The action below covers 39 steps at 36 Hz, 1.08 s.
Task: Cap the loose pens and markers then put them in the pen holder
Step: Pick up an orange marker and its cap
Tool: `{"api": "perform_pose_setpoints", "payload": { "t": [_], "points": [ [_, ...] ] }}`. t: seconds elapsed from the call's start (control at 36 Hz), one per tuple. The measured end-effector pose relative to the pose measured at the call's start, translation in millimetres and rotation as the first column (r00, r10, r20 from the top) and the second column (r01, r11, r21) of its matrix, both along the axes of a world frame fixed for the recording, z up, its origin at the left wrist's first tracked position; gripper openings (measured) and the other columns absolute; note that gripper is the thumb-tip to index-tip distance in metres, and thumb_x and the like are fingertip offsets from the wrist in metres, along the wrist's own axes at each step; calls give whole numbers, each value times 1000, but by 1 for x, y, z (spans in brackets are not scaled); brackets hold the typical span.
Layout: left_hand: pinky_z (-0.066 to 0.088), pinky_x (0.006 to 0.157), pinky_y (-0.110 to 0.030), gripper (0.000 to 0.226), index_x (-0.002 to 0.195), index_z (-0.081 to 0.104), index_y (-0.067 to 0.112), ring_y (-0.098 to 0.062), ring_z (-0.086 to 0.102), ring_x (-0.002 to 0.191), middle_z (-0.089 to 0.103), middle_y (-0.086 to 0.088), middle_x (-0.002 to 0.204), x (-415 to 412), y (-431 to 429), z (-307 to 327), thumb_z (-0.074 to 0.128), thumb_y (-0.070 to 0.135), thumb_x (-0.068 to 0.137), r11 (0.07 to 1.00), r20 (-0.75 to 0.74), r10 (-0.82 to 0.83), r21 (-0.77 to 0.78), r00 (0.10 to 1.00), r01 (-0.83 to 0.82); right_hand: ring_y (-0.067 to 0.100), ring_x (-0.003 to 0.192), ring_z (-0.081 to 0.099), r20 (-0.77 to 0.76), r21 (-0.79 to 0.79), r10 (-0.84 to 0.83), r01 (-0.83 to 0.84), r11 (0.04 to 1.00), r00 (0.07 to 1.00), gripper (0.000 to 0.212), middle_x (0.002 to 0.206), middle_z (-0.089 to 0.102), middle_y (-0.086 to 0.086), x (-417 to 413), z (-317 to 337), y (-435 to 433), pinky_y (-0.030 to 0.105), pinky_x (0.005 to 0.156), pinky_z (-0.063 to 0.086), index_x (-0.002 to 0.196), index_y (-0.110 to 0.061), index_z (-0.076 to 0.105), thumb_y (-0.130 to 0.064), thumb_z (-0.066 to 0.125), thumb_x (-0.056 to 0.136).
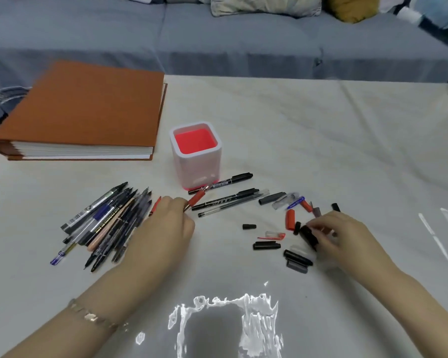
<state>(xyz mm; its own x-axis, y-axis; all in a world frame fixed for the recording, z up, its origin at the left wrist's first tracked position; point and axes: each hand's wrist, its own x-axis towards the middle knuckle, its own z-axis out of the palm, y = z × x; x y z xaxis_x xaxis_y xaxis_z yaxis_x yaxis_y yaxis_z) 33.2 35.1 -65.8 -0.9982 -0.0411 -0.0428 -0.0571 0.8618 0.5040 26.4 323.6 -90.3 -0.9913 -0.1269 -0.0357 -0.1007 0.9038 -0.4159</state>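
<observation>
Left hand (166, 223) first: fingers curled round a slim red pen (196, 199), pinching it low on the barrel, the free end slanting up and away towards the foot of the holder. Over to the right hand (347, 236): thumb and fingertips are pressed onto a chunky black plastic cap (308, 235), though whether it's lifted or resting on the cloth I can't tell. All around that cap lies a scatter of loose caps (267, 245), black, grey and clear, with a short red cap (290, 219) just beside it. Between the two hands, two capped black markers (221, 182) lie slantwise, the farther one touching the base of the square white plastic pen holder with the red inside (197, 164), which stands upright. A clear-barrelled pen (233, 205) lies alongside the nearer marker. On the left, a fanned heap of dark and pale pens (104, 223) sits right against the left hand. A gold chain bracelet (93, 316) circles that wrist. It's all on a pale cloth-covered table (321, 151), with a thick brown cloth-bound album (83, 109) at the far left corner and a grey sofa (243, 47) behind.
</observation>
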Motion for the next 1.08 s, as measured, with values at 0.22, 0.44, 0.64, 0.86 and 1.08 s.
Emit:
{"api": "perform_pose_setpoints", "payload": {
  "t": [0.22, 0.44, 0.64, 0.86, 1.08],
  "points": [
    [41, 69, -28, 27, 115, 54, 29, -15, 56, 91, 60, 9, 101, 8, 20, 4, 38, 34, 94, 992, -39, -113, 48, 993, 115, 9, 87, 45, -47, -15, 171, -172, 985, 984, 17, 87, 50, -9, -6, -5, -33, 26, 76, 42, 97, -18, 70, -25, 58, 87],
    [40, 67, -19, 23, 108, 60, 35, -4, 55, 77, 61, 18, 91, 16, 14, 6, 48, 37, 89, 972, -29, -150, 178, 988, 153, 17, 103, 47, -15, 74, 165, -163, 984, 986, 21, 102, 55, 1, -13, -12, -50, 27, 84, 39, 100, -16, 65, -30, 54, 88],
    [36, 59, -4, 15, 82, 59, 46, 10, 52, 75, 60, 19, 77, 21, 15, 11, 57, 31, 85, 928, -4, -124, 354, 992, 117, 1, 70, 55, -10, -354, 1, -5, 935, 1000, 12, 79, 62, -11, -4, 9, -47, 17, 64, 40, 83, -34, 54, -24, 53, 89],
    [36, 59, -6, 21, 76, 57, 50, 5, 54, 75, 62, 18, 77, 23, 18, 15, 58, 31, 83, 902, -11, -137, 412, 991, 129, 12, 66, 52, -5, -673, -14, 7, 740, 1000, 26, 69, 62, -22, 7, 39, -60, 29, 67, 43, 82, -38, 63, -15, 54, 89],
    [37, 62, -6, 23, 75, 58, 51, 4, 54, 80, 62, 20, 78, 27, 16, 20, 59, 29, 83, 890, -35, -146, 433, 989, 147, 8, 77, 55, -4, -619, 36, -31, 785, 999, 24, 84, 63, -24, 8, 47, -68, 26, 76, 46, 86, -40, 62, -22, 49, 92]
  ]
}}
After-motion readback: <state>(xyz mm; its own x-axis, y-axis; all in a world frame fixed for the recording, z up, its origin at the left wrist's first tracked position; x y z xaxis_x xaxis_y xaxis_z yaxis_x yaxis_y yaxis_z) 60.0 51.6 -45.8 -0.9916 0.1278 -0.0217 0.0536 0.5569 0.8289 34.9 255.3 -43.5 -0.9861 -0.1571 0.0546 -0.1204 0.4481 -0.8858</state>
